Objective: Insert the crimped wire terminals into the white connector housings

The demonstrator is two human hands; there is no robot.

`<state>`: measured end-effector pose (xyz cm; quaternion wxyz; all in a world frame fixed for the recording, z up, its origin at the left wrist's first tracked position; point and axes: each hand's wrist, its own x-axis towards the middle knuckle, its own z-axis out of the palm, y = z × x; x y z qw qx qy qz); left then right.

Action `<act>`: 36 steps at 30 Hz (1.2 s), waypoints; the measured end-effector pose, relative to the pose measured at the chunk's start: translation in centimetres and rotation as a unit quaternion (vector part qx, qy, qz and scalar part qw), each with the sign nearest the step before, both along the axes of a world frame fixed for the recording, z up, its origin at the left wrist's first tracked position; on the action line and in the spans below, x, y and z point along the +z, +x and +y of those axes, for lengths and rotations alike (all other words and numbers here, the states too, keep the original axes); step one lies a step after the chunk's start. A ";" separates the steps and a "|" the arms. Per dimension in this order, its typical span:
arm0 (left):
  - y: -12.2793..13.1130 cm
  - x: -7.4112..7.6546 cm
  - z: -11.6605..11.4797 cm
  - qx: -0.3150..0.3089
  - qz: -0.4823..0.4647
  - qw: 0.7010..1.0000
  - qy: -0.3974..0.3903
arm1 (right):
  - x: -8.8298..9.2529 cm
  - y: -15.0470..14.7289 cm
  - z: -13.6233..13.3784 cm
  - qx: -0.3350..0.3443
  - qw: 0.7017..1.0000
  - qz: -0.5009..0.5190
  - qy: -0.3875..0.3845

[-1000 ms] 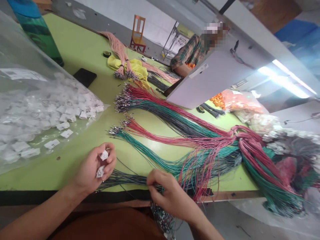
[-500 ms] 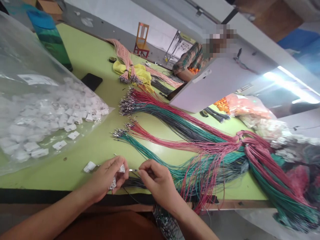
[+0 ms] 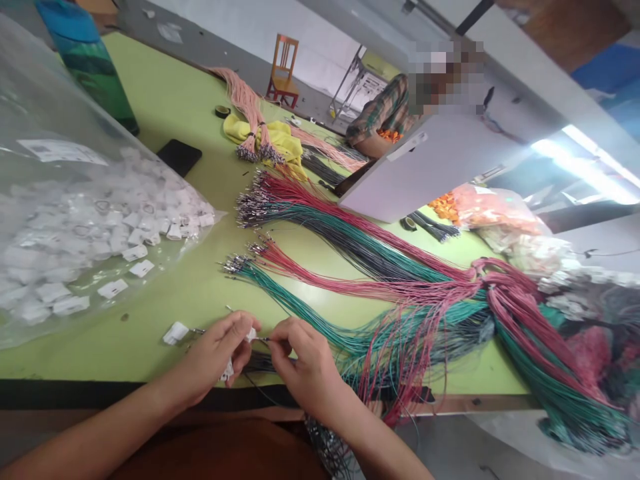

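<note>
we're at the near edge of the green table (image 3: 165, 100), both hands together over it. our left hand (image 3: 213, 360) is pinched on a small white connector housing (image 3: 249, 335), a second one tucked lower in the palm. our right hand (image 3: 300, 363) is pinched on a thin dark wire (image 3: 263, 339), its metal tip right at the housing. the risk, we'd say: the tip goes in crooked and bends, or slips out, because the wire is so fine and springy. a loose white housing (image 3: 175, 332) lies just left of our left hand. the clear plastic bag (image 3: 60, 113) at the left edge holds heaps of white housings, some spilling from its mouth.
</note>
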<state>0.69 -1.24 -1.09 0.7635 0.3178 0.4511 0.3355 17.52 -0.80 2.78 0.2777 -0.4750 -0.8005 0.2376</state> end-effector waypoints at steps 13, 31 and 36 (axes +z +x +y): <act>0.2 0.3 0.4 -0.006 -0.015 1.000 -0.023 | -0.8 -0.2 0.0 0.049 0.987 -0.114 0.098; 0.4 0.0 0.2 -0.030 0.002 1.000 -0.003 | -1.2 -1.1 -0.7 0.089 0.979 -0.146 0.107; 0.4 0.2 0.2 -0.023 -0.011 0.999 -0.022 | -0.7 1.0 1.6 0.004 0.995 -0.077 0.066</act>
